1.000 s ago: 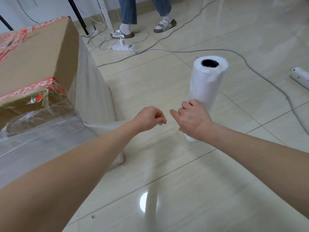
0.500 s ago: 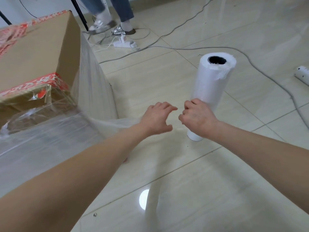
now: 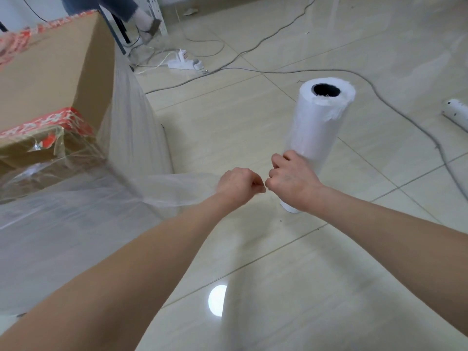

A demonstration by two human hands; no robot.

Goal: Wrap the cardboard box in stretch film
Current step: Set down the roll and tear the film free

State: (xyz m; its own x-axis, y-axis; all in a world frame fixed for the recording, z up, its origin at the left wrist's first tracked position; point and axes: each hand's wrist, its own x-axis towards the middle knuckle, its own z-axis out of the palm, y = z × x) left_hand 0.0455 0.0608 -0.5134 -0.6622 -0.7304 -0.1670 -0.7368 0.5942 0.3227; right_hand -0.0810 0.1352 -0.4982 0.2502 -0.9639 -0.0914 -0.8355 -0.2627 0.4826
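Observation:
A big brown cardboard box [image 3: 50, 72] with red tape stands at the left, its lower part covered in clear stretch film [image 3: 131, 138]. A sheet of that film stretches from the box's corner to my left hand [image 3: 239, 186], whose curled fingers pinch its gathered end. A white stretch film roll [image 3: 316, 138] stands upright on the floor at centre right. My right hand [image 3: 291, 177] is curled in front of the roll's lower part, knuckle to knuckle with my left hand, pinching the film there.
Grey cables [image 3: 395, 110] cross the tiled floor. A white power strip [image 3: 186, 63] lies behind the box. Another person's foot [image 3: 147, 24] and a stand's legs are at the top left. A second white roll [image 3: 455, 114] lies at the right edge.
My left hand went from a fist to spread fingers, then closed on the film end beside my right hand. The other person's feet moved left behind the box.

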